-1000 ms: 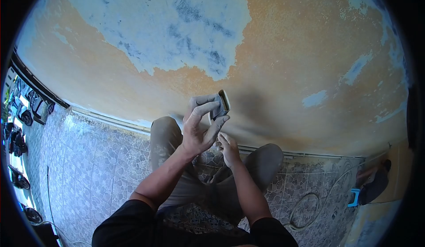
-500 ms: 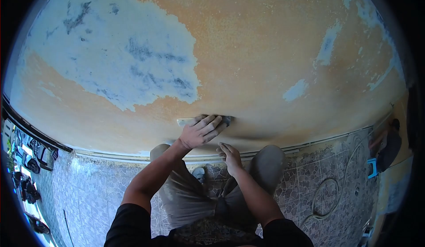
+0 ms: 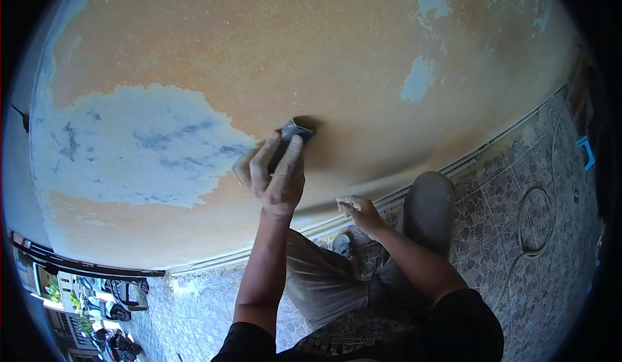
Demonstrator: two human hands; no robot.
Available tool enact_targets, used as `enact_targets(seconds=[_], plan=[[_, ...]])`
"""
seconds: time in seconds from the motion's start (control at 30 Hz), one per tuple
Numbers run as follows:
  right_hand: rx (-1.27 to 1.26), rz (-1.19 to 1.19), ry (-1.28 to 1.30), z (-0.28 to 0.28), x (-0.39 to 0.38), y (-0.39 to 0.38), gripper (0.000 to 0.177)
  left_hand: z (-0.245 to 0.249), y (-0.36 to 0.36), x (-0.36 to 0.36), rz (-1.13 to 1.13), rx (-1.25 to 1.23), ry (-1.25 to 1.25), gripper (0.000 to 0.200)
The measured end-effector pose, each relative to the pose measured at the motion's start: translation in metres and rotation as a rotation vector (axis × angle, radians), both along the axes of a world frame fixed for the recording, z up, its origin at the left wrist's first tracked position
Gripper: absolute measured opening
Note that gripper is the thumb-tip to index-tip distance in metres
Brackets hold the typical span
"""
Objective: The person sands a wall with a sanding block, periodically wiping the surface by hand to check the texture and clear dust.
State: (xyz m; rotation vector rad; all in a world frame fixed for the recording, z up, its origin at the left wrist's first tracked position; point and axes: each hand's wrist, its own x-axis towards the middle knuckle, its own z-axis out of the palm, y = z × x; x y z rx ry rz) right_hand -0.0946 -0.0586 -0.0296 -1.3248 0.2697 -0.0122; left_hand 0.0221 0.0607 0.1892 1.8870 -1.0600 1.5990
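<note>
An orange-tan wall [image 3: 350,57] with pale, flaked patches [image 3: 155,145] fills the upper part of the head view. My left hand [image 3: 275,174] presses a dark, flat sanding pad [image 3: 297,130] to the wall, just right of the large pale patch, its dusty fingers spread along the pad. Lower and to the right, my right hand [image 3: 363,213] hovers near the wall's foot above my knee, its fingers partly bent with nothing visible in them.
Below the wall lies a stone-patterned tiled floor [image 3: 479,232] with a coiled hose [image 3: 534,222] at the right. A blue stool [image 3: 586,152] stands at the far right. Parked motorcycles [image 3: 116,346] show at the lower left. My foot [image 3: 342,245] rests between my knees.
The view has turned and shifted. My left hand has moved up the wall with the pad, which is now tilted. My right hand remains low, its fingers more bent.
</note>
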Motion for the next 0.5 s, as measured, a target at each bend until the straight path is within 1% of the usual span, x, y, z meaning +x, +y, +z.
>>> enact_targets(seconds=[0.07, 0.1, 0.13, 0.2, 0.27, 0.3, 0.37, 0.4, 0.43, 0.47, 0.5], plan=[[0.012, -0.005, 0.006, 0.000, -0.001, -0.003, 0.040, 0.022, -0.001, 0.001, -0.024, -0.172, 0.109, 0.042], [0.016, -0.009, 0.019, -0.002, 0.002, -0.004, 0.039, 0.019, -0.005, 0.002, -0.041, -0.216, 0.096, 0.038], [0.023, -0.015, 0.029, 0.000, 0.004, -0.003, 0.037, 0.008, -0.010, -0.001, -0.035, -0.219, 0.100, 0.038], [0.047, -0.003, 0.064, 0.002, 0.003, -0.004, 0.037, -0.029, -0.020, -0.004, 0.021, 0.039, -0.046, 0.036], [-0.013, 0.065, 0.066, -0.001, 0.004, -0.005, 0.039, -0.060, -0.011, -0.008, -0.122, 0.697, -0.052, 0.036], [-0.009, 0.059, 0.061, -0.002, 0.003, -0.001, 0.039, -0.070, -0.002, -0.010, -0.126, 0.701, -0.059, 0.036], [-0.040, 0.048, 0.002, -0.003, 0.003, -0.002, 0.040, -0.078, 0.012, -0.003, -0.230, 0.829, -0.006, 0.040], [-0.035, 0.020, 0.003, 0.000, 0.002, -0.006, 0.040, -0.061, 0.014, 0.000, -0.152, 0.546, 0.006, 0.042], [-0.097, -0.015, -0.044, 0.004, -0.005, -0.005, 0.040, -0.038, 0.014, -0.001, -0.102, 0.286, 0.035, 0.044], [-0.174, -0.014, -0.098, 0.008, -0.005, -0.005, 0.039, -0.023, 0.015, 0.000, -0.012, 0.123, 0.019, 0.043], [-0.202, -0.002, -0.074, 0.009, -0.004, -0.006, 0.040, 0.000, 0.015, -0.004, 0.039, -0.014, 0.037, 0.040]])
